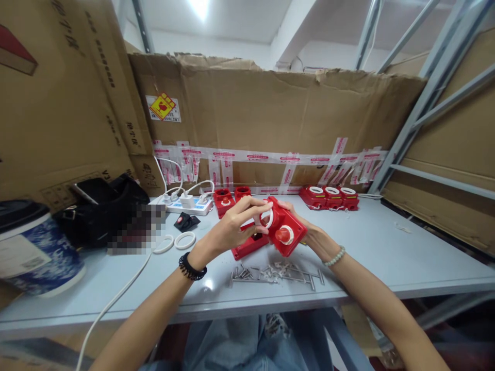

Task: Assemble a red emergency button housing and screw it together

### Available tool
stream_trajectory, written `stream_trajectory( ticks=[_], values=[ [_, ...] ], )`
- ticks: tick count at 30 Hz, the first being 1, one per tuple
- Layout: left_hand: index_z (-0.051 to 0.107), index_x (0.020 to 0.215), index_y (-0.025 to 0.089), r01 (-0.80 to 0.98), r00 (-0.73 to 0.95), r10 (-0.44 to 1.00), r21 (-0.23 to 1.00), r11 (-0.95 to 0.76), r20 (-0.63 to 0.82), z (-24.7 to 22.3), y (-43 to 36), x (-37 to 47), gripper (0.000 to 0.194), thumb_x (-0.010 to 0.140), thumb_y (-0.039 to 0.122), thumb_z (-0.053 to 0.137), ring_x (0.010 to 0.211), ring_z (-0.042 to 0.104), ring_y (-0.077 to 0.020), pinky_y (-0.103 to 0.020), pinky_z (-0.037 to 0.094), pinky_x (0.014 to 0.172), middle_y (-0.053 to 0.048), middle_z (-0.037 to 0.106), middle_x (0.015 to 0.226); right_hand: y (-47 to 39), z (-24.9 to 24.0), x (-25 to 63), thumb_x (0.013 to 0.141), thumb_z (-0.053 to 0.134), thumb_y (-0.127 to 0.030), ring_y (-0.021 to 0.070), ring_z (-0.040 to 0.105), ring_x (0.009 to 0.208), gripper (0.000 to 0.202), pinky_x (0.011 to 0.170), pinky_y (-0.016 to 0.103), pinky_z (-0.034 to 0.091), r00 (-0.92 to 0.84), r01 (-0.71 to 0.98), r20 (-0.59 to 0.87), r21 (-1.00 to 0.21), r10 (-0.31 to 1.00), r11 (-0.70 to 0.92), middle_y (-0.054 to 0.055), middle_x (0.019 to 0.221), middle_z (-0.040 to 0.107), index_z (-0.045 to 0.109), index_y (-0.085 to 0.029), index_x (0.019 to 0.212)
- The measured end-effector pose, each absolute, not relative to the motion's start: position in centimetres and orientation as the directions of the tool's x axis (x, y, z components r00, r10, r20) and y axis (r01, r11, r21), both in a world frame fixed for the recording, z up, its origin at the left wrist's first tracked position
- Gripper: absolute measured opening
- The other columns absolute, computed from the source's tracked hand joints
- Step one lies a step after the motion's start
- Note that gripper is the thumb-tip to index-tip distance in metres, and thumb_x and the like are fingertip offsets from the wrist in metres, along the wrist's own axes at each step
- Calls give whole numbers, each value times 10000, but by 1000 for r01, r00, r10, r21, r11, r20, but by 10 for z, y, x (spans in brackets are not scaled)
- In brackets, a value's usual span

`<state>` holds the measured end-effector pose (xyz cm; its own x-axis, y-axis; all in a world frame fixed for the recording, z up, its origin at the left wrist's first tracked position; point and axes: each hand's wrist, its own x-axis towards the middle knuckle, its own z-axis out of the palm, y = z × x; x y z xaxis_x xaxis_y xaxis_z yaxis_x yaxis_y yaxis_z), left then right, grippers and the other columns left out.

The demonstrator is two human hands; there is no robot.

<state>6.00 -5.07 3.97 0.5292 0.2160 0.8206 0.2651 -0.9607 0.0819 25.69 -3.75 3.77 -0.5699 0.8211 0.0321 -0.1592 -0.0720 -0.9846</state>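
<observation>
My right hand grips a red housing from behind and the right, holding it tilted above the table; most of its fingers are hidden. On the housing's face are a red knob with a white collar and, to its left, a round raised opening. Between the fingers of my left hand is a white ring, pinched against that opening; whether it is seated I cannot tell. Beneath both hands a red open box lies on the table, partly covered by them.
Small metal screws and T-shaped bars lie near the front edge. Two loose white rings, a power strip, a black bag and a large cup are leftward. More red housings stand against the cardboard.
</observation>
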Motion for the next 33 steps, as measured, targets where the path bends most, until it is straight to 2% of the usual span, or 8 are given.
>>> stream_trajectory(
  ticks=[3, 8, 12, 16, 22, 27, 30, 33],
  values=[
    [485, 1278, 253, 278, 480, 250, 125, -952, 841, 39, -47, 60, 479, 821, 230, 625, 1110, 537, -206, -374, 472, 937, -105, 552, 1186, -35, 39, 255, 726, 561, -571, 139, 593, 526, 381, 524, 267, 508, -555, -260, 25, -955, 832, -145, 12, 641, 656, 568, -193, 773],
    [431, 1324, 240, 280, 280, 540, 470, -837, 794, 33, -43, 61, 465, 880, 334, 532, 1225, 461, -231, -395, 407, 1010, -109, 478, 1326, -35, 40, 251, 655, 705, -403, 194, 651, 860, 419, 831, 348, 509, -462, -334, 253, -937, 850, 97, 43, 922, 691, 578, -194, 996],
    [348, 1372, 227, 253, 354, 684, 639, -726, 637, 32, -45, 63, 608, 836, 404, 574, 1225, 469, -260, -421, 391, 1023, -119, 451, 1370, -36, 34, 248, 648, 739, -291, 210, 604, 1026, 524, 920, 378, 468, -419, -335, 365, -913, 831, 232, 56, 1117, 637, 505, -224, 1113],
    [368, 1345, 206, 307, 392, 711, 645, -700, 584, 35, -49, 63, 725, 726, 393, 696, 1161, 525, -272, -411, 425, 990, -119, 499, 1330, -35, 28, 247, 671, 738, -286, 212, 587, 1060, 558, 925, 379, 467, -446, -275, 398, -913, 802, 300, 61, 1184, 597, 462, -234, 1153],
    [450, 1245, 201, 343, 371, 710, 622, -704, 599, 40, -44, 53, 612, 713, 369, 700, 1043, 595, -225, -350, 477, 906, -85, 589, 1203, -28, 29, 257, 713, 695, -366, 196, 584, 1053, 531, 914, 364, 457, -473, -46, 422, -888, 773, 457, 53, 1151, 611, 475, -240, 1180],
    [468, 1202, 181, 516, 252, 723, 542, -663, 643, 39, -31, 37, 592, 686, 349, 705, 1021, 593, -231, -360, 474, 876, -94, 604, 1165, -22, 22, 266, 763, 628, -361, 169, 601, 780, 185, 786, 347, 460, -492, 410, 469, -618, 733, 671, 30, 806, 666, 639, -181, 802],
    [479, 1193, 181, 606, 278, 762, 508, -612, 585, 33, -22, 28, 596, 672, 359, 708, 1005, 599, -248, -369, 486, 842, -98, 604, 1158, -23, 17, 262, 748, 636, -336, 168, 586, 773, 196, 760, 339, 465, -503, 460, 534, -501, 680, 733, 34, 838, 655, 629, -186, 875],
    [475, 1211, 189, 655, 328, 800, 490, -576, 502, 24, -16, 27, 619, 675, 402, 700, 1060, 578, -284, -412, 467, 883, -110, 585, 1202, -22, 14, 259, 711, 674, -355, 203, 576, 920, 378, 846, 382, 455, -425, 488, 627, -449, 653, 748, 74, 1000, 628, 567, -190, 1033]
  ],
)
